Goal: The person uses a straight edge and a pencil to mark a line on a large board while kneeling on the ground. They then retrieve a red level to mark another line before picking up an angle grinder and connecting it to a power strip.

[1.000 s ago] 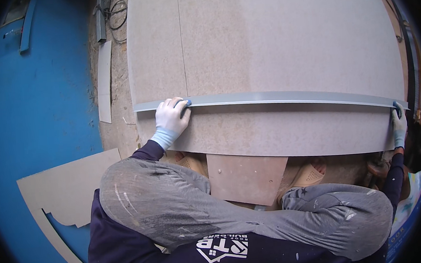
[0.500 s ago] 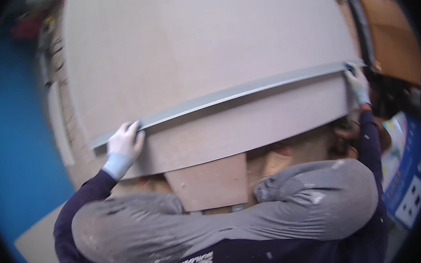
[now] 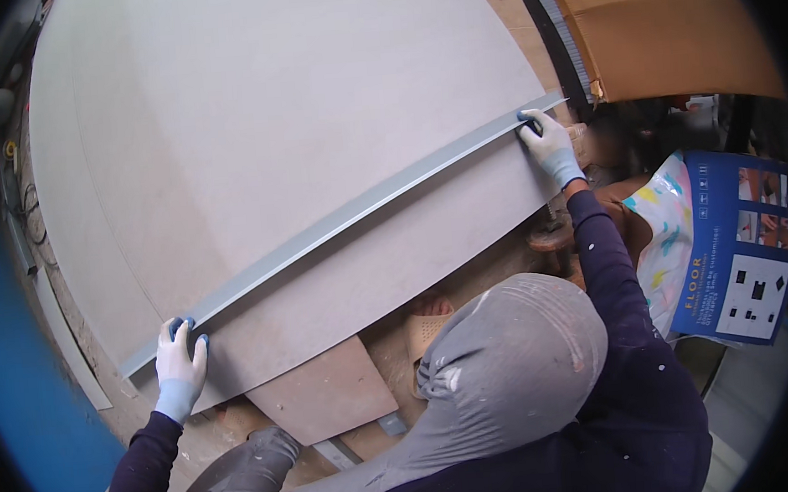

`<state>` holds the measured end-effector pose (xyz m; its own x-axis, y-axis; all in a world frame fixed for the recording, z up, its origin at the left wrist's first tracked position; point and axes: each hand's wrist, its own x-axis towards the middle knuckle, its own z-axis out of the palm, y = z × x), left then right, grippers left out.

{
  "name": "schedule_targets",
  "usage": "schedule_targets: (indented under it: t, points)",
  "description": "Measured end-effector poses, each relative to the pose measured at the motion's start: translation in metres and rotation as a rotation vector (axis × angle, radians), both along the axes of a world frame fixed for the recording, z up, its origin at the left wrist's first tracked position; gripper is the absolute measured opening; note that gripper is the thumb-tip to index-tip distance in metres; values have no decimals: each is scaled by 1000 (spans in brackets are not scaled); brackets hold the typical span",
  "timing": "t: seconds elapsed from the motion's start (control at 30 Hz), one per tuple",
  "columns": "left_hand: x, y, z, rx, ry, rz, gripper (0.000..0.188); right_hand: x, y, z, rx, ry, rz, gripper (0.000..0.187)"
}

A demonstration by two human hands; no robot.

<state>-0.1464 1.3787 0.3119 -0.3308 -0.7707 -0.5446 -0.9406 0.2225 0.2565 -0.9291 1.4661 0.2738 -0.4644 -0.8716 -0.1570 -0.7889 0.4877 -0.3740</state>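
Note:
A long grey metal angle strip lies slantwise across a large pale board, a little in from the board's near edge. My left hand, in a white glove with blue fingertips, closes round the strip close to its left end. Near the strip's right end, my gloved right hand grips it with bent fingers. Part of the strip's edge is hidden under the fingers of each hand.
A smaller pinkish board sits below the near edge, by my sandal. To the right are a brown cardboard box, a blue printed package and a white colour-spotted sheet. A thin pale strip borders a blue surface.
The view has turned, so the board and strip now slope more steeply up to the right. Both hands have stayed on the strip near its ends.

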Motion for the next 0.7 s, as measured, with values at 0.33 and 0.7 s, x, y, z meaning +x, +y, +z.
schedule_targets:
  t: [0.33,0.7]
  points:
    - [-30,2,-16,-177,-85,42,43,9,-4,3,-63,13,-9,35]
    - [-31,-3,-17,-112,-87,96,39,8,-2,-7,-133,21,-34,32]
